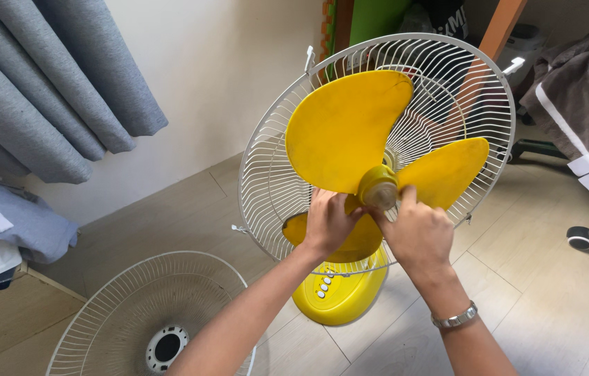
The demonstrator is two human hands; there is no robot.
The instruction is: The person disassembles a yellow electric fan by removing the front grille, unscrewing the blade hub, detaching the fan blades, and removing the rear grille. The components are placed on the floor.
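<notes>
A yellow fan stands on the floor with its front cover off, showing three yellow blades point(343, 129) inside the white rear wire guard point(270, 181). My right hand point(416, 230), with a metal watch on the wrist, grips the yellow hub cap point(379, 186) at the blades' centre. My left hand point(328, 221) holds the lower blade just left of the hub. Below my hands is the yellow base point(339, 292) with a row of white buttons.
The removed white front guard point(151, 306) lies flat on the wood-look floor at lower left. Grey curtains point(50, 83) hang at upper left above folded clothes point(2, 223). A wheeled chair draped with a brown blanket point(583, 97) stands at right.
</notes>
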